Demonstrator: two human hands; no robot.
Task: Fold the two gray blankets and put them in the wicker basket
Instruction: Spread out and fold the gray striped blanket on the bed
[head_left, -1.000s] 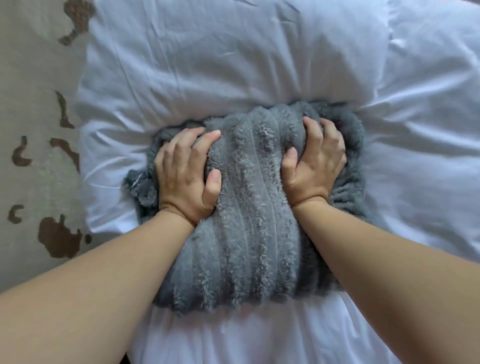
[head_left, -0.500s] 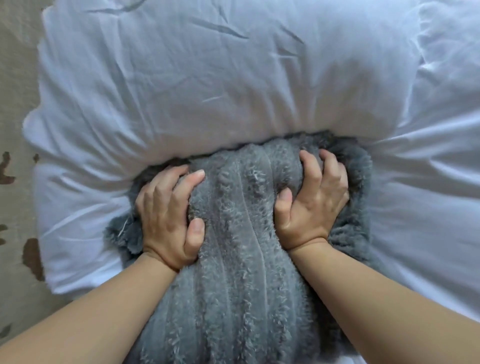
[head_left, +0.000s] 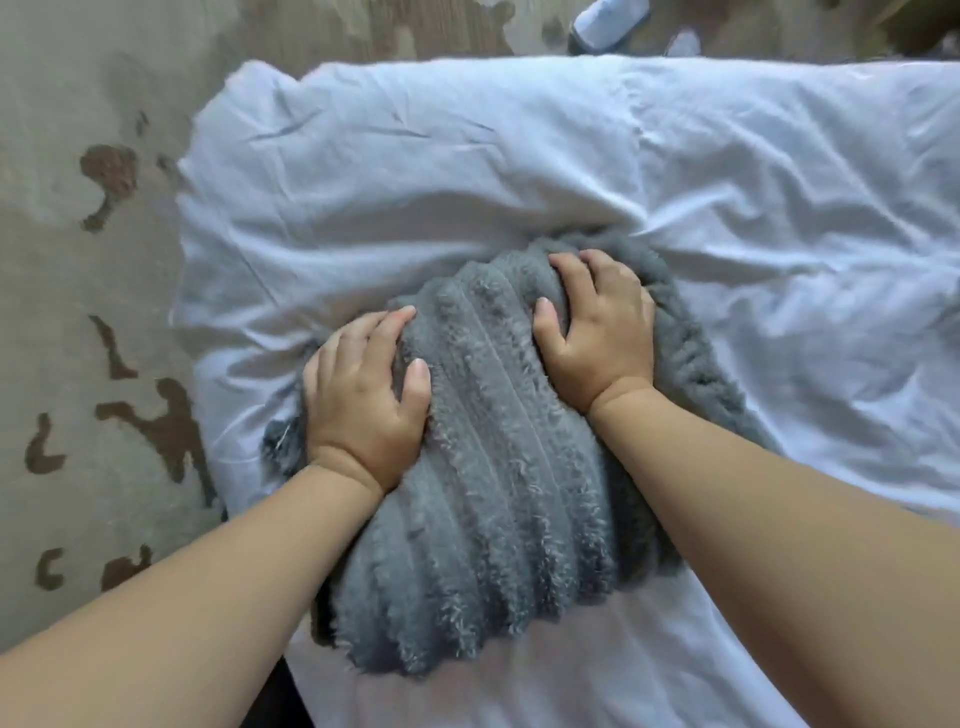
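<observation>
Head view gives you, at the far left, a beige floor (head_left: 67, 291) marked with brown blotches, running along the left edge and past the far edge of the white bedding (head_left: 467, 156). That bedding is rumpled, with deep creases spreading across its right side, and it carries everything you are handling. Your left hand (head_left: 363, 405) sits near the bedding's left edge, fingers curled and thumb dug in, gripping the left side of the gray blanket (head_left: 493, 478). The blanket lies bundled in a thick, ribbed, fluffy wad on the near-left part of the bedding, between your forearms. Your right hand (head_left: 597, 332) clutches the wad's far right side, fingers hooked over its top fold. Beyond the bedding's far edge a blurred pale object (head_left: 608, 23) lies on the floor; you cannot tell what it is.
</observation>
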